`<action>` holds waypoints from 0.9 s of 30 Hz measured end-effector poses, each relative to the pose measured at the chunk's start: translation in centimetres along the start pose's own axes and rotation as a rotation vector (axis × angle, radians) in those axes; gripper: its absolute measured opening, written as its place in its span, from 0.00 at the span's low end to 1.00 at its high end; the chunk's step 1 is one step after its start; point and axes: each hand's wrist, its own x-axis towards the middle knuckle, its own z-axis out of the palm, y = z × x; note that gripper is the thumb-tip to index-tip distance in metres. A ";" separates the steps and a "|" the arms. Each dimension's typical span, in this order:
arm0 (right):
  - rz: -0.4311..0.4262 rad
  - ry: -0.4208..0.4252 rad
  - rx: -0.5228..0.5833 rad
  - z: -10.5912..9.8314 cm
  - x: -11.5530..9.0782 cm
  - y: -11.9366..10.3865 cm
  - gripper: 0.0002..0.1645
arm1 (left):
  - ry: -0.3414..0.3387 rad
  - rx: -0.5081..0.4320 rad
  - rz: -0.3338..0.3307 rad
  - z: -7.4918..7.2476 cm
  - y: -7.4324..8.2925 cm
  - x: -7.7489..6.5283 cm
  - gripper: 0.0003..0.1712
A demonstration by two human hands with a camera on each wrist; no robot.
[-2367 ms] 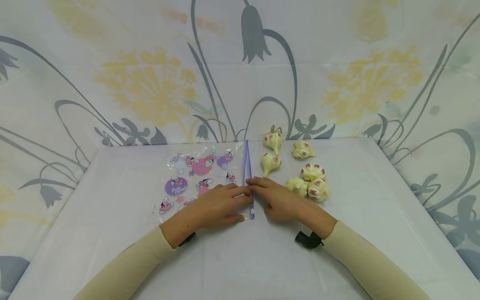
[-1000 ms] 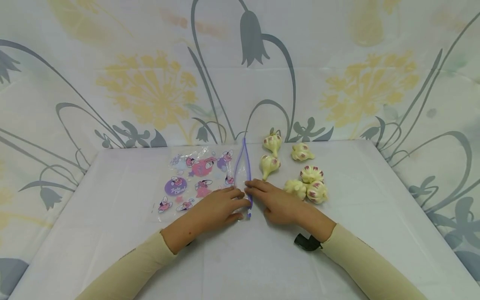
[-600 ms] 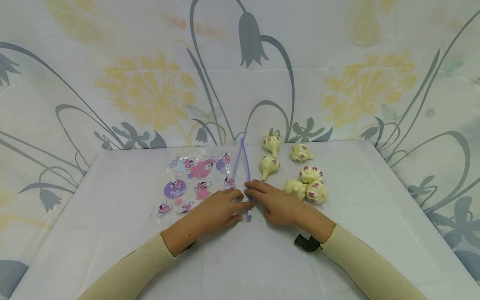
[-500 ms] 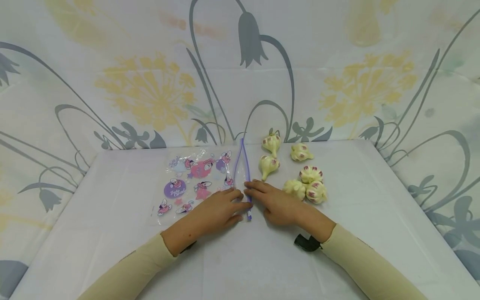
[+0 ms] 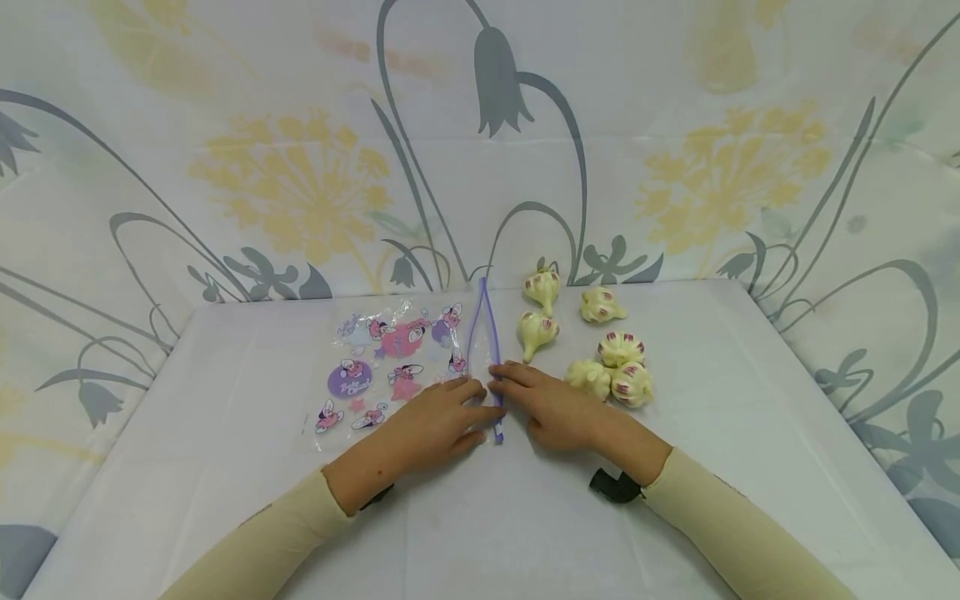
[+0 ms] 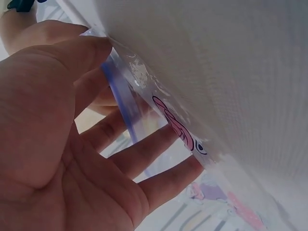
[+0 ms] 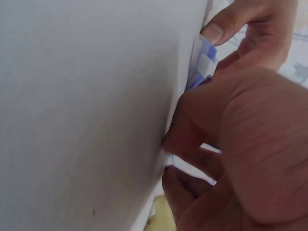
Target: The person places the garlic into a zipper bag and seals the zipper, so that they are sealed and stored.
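A clear slider zip bag (image 5: 405,337) with pink and purple cartoon prints lies flat, its purple zip strip (image 5: 493,329) to the right. The strip's two sides part in a narrow loop beyond the fingers. My left hand (image 5: 435,417) lies over the bag's near right part, fingers extended; in the left wrist view the thumb and fingertips touch the plastic. My right hand (image 5: 555,408) rests its fingertips on the strip's right side, thumb apart on the table. A white slider (image 7: 207,66) shows near the strip's near end in the right wrist view.
Several garlic bulbs (image 5: 538,332) lie to the right of the bag, beyond my right hand; a group of three (image 5: 632,383) sits close by its wrist. White cloth covers the table (image 5: 465,533), with a floral backdrop (image 5: 315,183) rising behind it.
The two sides of the zip strip have spread into a wider loop since the oldest frame. Both hands stay at nearly the same place; the last half second shows hardly any movement.
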 end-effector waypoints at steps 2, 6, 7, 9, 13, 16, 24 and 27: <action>-0.001 -0.004 -0.009 0.0 0.0 0.0 0.38 | 0.000 0.001 -0.012 0.0 0.1 -0.1 0.23; 0.019 -0.015 -0.018 -0.4 0.0 -0.4 0.36 | -0.010 -0.018 -0.062 0.0 0.3 -0.2 0.24; 0.027 -0.015 -0.014 -0.6 0.0 -0.6 0.36 | -0.014 -0.024 -0.075 0.0 0.3 -0.2 0.24; 0.037 -0.007 -0.014 -1.0 0.0 -0.8 0.36 | -0.014 -0.028 -0.092 0.0 0.4 -0.2 0.25; 0.058 0.014 -0.011 -2.0 -0.1 -1.3 0.34 | -0.012 -0.020 -0.112 0.1 0.4 -0.1 0.24; 0.071 0.034 -0.014 -2.7 -0.3 -1.5 0.33 | -0.008 -0.017 -0.122 0.2 0.5 -0.1 0.24; 0.065 0.113 -0.041 -4.2 -0.8 -1.0 0.31 | 0.008 -0.024 -0.133 0.3 0.6 -0.1 0.24; 0.077 0.135 -0.031 -4.8 -1.1 -0.6 0.30 | 0.009 -0.033 -0.135 0.3 0.6 -0.1 0.24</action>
